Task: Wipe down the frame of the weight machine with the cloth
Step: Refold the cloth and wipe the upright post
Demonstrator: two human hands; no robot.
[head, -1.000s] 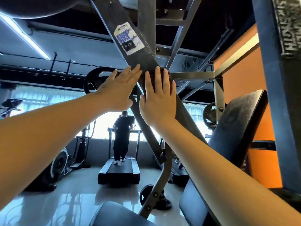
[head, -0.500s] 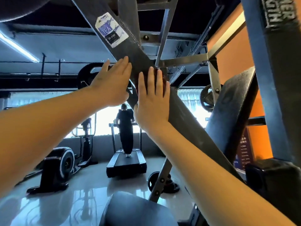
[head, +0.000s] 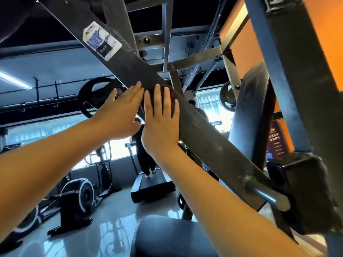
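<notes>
Frame beam (head: 204,138), dark metal, is being seen running from 11 to 4 o'clock. Sticker (head: 102,40) at 11 o'clock is being read as "TEA"; its smaller print cannot be read. The raised lettering on the upright (head: 274,5) at 1 o'clock is being cut off by the picture's edge. The print on the poster (head: 275,143) at 3 o'clock is too small to read.

Cloth (head: 172,105), dark red, is being pressed flat against the beam at centre by the right hand (head: 160,127), fingers straight and slightly spread. The beam's edge is being touched by the left hand (head: 120,115), fingers straight and together. The view of the treadmill (head: 152,184) at 6 o'clock is being partly blocked by the forearms.

Cloth (head: 172,97) seemingly mostly hidden beneath right hand (head: 160,127).
</notes>
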